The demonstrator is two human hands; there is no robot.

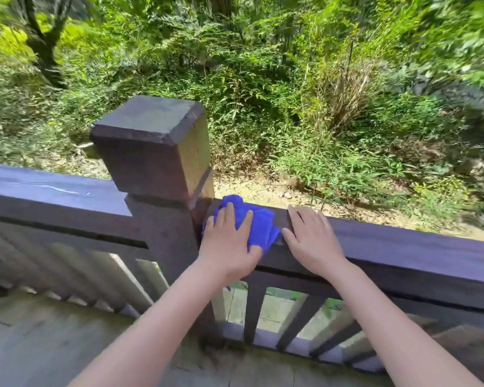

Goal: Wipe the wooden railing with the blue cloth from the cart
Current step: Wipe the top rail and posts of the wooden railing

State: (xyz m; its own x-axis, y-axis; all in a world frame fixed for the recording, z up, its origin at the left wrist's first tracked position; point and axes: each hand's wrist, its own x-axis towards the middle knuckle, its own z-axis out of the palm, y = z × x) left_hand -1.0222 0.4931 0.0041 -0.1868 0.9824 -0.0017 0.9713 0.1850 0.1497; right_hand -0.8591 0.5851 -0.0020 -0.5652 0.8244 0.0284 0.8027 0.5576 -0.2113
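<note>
The dark wooden railing (403,247) runs across the view, with a thick square post (151,146) rising at its middle. A crumpled blue cloth (260,222) lies on the rail's top just right of the post. My left hand (229,244) presses flat on the cloth, fingers spread over it. My right hand (310,241) rests flat on the bare rail, close beside the cloth's right edge, holding nothing. No cart is in view.
Vertical balusters (252,314) stand below the rail on both sides of the post. A wooden deck floor (53,344) lies at my feet. Beyond the railing the ground drops to bare soil and dense green plants (291,93).
</note>
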